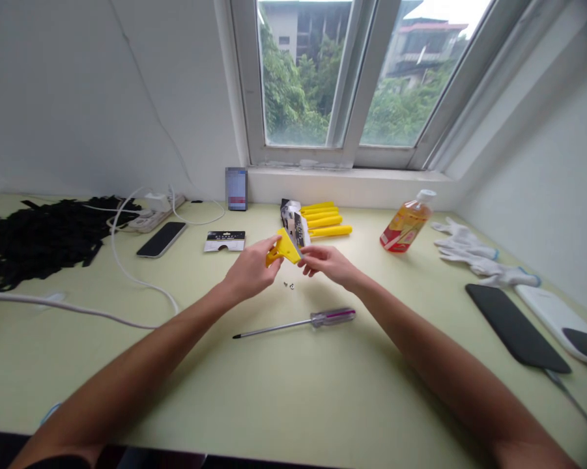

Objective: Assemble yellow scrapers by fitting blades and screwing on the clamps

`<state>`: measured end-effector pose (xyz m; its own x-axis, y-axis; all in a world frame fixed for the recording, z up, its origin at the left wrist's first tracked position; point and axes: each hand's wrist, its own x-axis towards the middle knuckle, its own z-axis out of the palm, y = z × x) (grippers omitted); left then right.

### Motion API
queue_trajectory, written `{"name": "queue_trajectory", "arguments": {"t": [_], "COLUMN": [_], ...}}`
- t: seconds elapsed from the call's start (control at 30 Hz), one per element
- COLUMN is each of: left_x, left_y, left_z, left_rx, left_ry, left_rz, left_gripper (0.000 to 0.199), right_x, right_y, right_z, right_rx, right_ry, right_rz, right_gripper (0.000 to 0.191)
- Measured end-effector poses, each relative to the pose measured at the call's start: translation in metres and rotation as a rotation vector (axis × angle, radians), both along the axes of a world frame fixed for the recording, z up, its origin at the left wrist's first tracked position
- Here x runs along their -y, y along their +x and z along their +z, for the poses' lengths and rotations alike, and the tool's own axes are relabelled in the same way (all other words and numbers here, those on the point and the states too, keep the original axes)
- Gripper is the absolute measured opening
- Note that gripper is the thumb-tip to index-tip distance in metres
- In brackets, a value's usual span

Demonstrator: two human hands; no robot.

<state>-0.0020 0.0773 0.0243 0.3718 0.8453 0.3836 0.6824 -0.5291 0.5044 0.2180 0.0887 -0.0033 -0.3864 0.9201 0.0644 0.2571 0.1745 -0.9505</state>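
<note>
My left hand (255,268) is closed around the handle of a yellow scraper (288,246), held just above the table with its wide head toward the right. A thin grey blade edge shows along that head. The fingers of my right hand (328,262) pinch at this edge, by its lower corner; exactly what they grip is partly hidden. Below the hands lie small screws (289,285) on the tabletop. Nearer to me is a screwdriver (317,319) with a clear and purple handle, its tip pointing left.
Behind the hands are several yellow scraper handles (329,221) in packaging. A card (225,241), a phone (161,240), a power strip (156,215) and black strips (53,228) lie left. A bottle (406,223), gloves (473,251) and a dark phone-like slab (516,326) are right.
</note>
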Motion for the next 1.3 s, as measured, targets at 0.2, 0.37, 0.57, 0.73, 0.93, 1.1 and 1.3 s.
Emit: {"name": "queue_trajectory", "arguments": {"t": [0.2, 0.37, 0.57, 0.73, 0.93, 1.1, 1.3], "left_x": [-0.025, -0.022, -0.014, -0.007, 0.005, 0.008, 0.009], "left_y": [-0.009, -0.007, -0.004, 0.001, 0.007, 0.008, 0.009], "left_z": [-0.008, -0.005, -0.002, -0.004, -0.005, -0.006, -0.005], "left_rx": [0.459, 0.733, 0.901, 0.941, 0.929, 0.916, 0.915], "left_ry": [-0.424, -0.607, -0.819, -0.911, -0.953, -0.970, -0.980], "left_rz": [0.066, -0.073, -0.229, -0.330, -0.426, -0.431, -0.422], "left_gripper": [0.050, 0.040, 0.035, 0.029, 0.027, 0.029, 0.032], "right_x": [0.007, 0.008, 0.006, 0.012, 0.022, 0.025, 0.024], "right_y": [-0.007, -0.013, -0.007, -0.001, -0.008, -0.010, -0.010], "right_z": [-0.013, -0.020, -0.007, 0.024, 0.032, 0.033, 0.034], "right_rx": [0.436, 0.556, 0.515, 0.352, 0.357, 0.324, 0.270], "right_ry": [0.294, 0.443, 0.503, 0.716, 0.770, 0.730, 0.675], "right_rz": [0.155, 0.151, 0.050, -0.214, -0.230, -0.226, -0.225], "right_gripper": [0.020, 0.017, 0.014, 0.013, 0.013, 0.010, 0.008]}}
